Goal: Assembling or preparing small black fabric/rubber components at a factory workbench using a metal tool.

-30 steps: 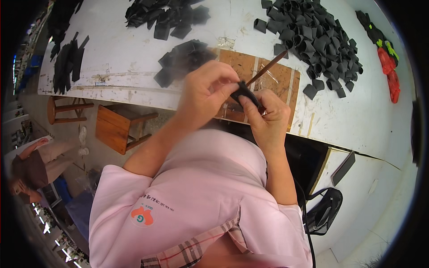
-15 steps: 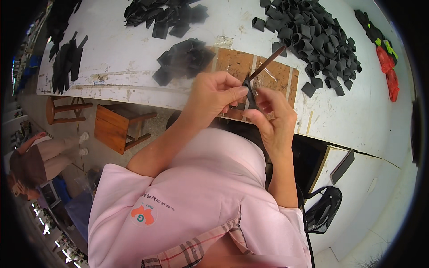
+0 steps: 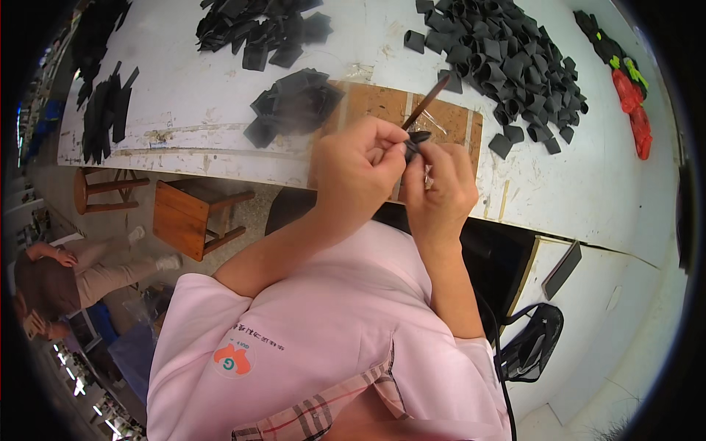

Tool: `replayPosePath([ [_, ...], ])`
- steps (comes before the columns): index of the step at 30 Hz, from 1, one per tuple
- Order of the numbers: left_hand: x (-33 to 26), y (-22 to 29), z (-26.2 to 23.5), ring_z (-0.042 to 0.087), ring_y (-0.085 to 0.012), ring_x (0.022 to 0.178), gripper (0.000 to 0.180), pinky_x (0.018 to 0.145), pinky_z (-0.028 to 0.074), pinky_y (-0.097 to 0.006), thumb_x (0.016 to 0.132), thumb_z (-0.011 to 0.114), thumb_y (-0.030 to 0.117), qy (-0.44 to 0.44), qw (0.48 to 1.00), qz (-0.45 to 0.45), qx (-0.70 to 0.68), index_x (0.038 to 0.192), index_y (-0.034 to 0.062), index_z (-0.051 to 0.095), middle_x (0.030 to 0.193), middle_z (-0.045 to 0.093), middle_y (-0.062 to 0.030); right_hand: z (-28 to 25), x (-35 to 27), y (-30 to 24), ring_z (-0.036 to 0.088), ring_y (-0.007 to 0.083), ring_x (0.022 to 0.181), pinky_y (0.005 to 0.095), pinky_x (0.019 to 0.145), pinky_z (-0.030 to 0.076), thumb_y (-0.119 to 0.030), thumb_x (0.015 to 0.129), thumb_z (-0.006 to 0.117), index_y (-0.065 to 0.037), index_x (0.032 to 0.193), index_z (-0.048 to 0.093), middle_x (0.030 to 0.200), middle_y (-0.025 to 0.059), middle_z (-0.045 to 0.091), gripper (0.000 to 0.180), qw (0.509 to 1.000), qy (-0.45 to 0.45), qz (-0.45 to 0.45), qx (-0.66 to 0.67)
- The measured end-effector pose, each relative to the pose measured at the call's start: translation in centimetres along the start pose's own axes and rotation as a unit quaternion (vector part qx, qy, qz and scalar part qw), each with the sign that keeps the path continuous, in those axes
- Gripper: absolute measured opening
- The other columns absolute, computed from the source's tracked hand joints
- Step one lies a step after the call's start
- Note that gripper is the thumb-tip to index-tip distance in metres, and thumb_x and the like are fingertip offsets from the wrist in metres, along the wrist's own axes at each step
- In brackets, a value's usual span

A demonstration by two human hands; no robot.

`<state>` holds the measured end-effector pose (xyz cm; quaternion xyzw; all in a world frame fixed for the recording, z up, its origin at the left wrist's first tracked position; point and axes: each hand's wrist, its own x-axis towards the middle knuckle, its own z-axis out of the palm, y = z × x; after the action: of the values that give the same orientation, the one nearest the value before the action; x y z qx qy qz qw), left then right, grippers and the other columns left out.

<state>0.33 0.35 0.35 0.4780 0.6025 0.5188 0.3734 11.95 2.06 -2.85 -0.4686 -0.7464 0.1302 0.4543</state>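
Note:
Over the brown board, both hands come together on a small black strip that looks bent over on itself. My left hand is closed, thumb and fingers pinching it from the left. From the other side my right hand pinches the same piece, thumb and fingertips close together. A thin dark brown stick slants up and to the right from my left fingertips. Its lower end is hidden there, so whether the hand grips it cannot be seen.
A brown board lies under the hands. Flat black pieces are heaped to its left, with another heap behind. Rolled black tubes pile up at right. Red bundles lie far right. A wooden stool and another person are at left.
My right hand has closed in on the black strip, its thumb and fingers now together. The strip has tipped over toward the right. The stick has shifted left over the board.

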Motion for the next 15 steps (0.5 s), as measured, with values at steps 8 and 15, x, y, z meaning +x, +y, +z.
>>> replayPosePath([
  [8,0.2,-1.0,-0.2,0.044,0.0011,0.051,0.015,0.040,0.031,-0.013,0.073,0.052,-0.007,-0.069,0.981,-0.047,-0.173,0.088,-0.0032,0.052,0.076,0.054,-0.0029,-1.6,0.6,1.3,0.038,0.0055,0.047,0.0164,0.042,0.030,0.000,0.074,0.061,0.002,0.080,0.060,0.060,-0.0004,0.049,0.006,0.601,-0.101,0.461,0.645],
  [15,1.3,1.1,-0.8,0.037,-0.0013,0.037,0.015,0.034,0.029,-0.017,0.074,0.047,-0.007,-0.017,0.956,-0.111,-0.270,0.088,-0.0022,0.052,0.067,0.057,-0.0066,-2.4,3.6,-0.1,0.033,0.0020,0.049,0.0159,0.041,0.023,-0.020,0.083,0.056,-0.004,0.072,0.055,0.059,-0.0041,0.044,0.020,0.657,-0.212,0.409,0.597],
])
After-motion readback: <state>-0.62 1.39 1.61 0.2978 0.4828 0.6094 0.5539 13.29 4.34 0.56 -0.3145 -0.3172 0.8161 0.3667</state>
